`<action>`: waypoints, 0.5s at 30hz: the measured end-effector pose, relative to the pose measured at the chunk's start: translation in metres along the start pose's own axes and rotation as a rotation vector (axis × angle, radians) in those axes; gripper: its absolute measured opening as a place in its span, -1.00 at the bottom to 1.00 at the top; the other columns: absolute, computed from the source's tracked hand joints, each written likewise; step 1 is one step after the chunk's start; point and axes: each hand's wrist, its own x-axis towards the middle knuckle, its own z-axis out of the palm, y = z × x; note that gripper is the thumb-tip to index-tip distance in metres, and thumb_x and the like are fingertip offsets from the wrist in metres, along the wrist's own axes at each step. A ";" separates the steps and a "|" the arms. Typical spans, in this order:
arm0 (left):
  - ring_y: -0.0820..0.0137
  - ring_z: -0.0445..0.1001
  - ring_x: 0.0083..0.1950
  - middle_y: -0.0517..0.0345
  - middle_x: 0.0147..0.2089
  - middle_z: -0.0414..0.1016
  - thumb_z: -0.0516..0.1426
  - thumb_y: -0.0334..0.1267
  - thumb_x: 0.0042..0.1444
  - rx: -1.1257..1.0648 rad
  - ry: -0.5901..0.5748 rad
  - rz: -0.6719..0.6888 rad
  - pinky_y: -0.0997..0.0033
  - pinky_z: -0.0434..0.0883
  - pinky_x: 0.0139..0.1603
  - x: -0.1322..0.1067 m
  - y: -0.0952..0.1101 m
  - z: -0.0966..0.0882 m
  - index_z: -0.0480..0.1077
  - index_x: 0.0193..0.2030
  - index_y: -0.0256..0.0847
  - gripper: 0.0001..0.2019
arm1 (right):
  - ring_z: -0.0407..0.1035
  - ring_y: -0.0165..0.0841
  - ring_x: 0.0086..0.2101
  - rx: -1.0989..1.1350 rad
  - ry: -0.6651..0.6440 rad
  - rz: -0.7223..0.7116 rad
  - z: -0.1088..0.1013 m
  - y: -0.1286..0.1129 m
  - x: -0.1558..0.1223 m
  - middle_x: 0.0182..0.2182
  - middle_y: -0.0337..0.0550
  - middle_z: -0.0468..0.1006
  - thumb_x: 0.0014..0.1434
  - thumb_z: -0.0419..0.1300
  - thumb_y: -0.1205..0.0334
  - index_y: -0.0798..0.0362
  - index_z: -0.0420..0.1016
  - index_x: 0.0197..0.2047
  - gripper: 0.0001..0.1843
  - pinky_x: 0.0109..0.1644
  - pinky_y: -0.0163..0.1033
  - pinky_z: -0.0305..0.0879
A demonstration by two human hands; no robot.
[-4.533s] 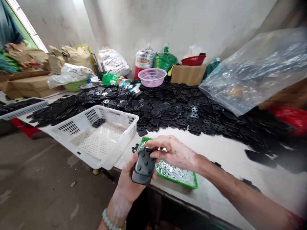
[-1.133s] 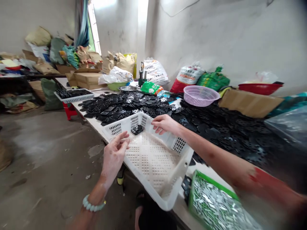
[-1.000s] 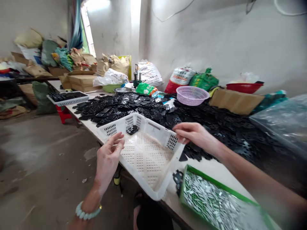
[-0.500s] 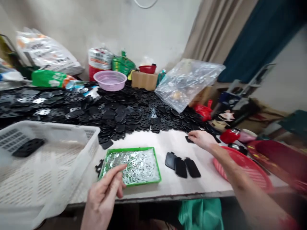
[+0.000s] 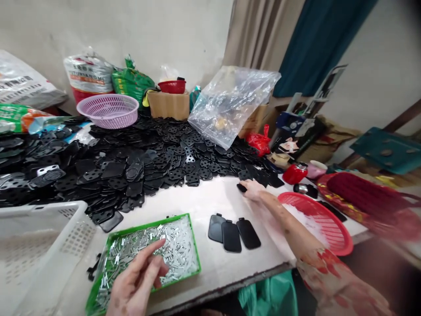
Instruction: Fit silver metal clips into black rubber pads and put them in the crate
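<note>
My left hand hovers at the bottom edge over a green tray filled with small silver metal pieces. Its fingers are stretched out, apart and empty. My right hand reaches far across the white table to the near edge of a big pile of black plastic plates. There its fingertips close on one black plate that lies on the table. Three smooth black plates lie side by side between the tray and my right forearm.
A white slotted crate stands at the left. A red mesh basket sits right of my forearm, with red containers behind it. A pink basket, sacks, a cardboard box and a clear plastic bag line the back.
My view swung right, away from the white crate. My right hand left the crate and went out to the edge of the black pile. My left hand dropped over the green tray.
</note>
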 end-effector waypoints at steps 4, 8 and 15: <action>0.33 0.47 -0.41 0.16 -0.43 0.52 0.19 0.11 0.05 -0.032 0.009 0.018 0.48 0.43 -0.36 0.005 -0.005 0.005 0.55 -0.03 -0.06 -0.57 | 0.37 -0.18 0.04 0.069 0.002 -0.172 0.005 -0.019 -0.009 0.08 -0.07 0.49 -0.03 0.25 0.43 0.00 0.49 0.13 -0.40 0.11 -0.24 0.25; 0.35 0.46 -0.42 0.15 -0.43 0.52 0.21 0.08 0.05 -0.045 -0.035 0.036 0.48 0.43 -0.38 0.008 -0.003 0.006 0.54 -0.03 -0.07 -0.59 | 0.27 -0.23 0.14 0.145 0.078 -0.268 0.008 -0.045 -0.040 0.19 -0.06 0.37 0.15 0.17 0.37 0.01 0.37 0.23 -0.44 0.21 -0.22 0.16; 0.39 0.44 -0.42 0.19 -0.43 0.51 0.19 0.05 0.10 -0.071 0.013 0.052 0.49 0.42 -0.34 0.004 -0.004 0.001 0.52 -0.03 -0.08 -0.63 | 0.20 0.01 0.18 0.105 0.064 -0.357 0.028 -0.096 -0.106 0.17 0.14 0.38 0.17 0.24 -0.07 0.09 0.32 0.26 -0.32 0.23 0.10 0.10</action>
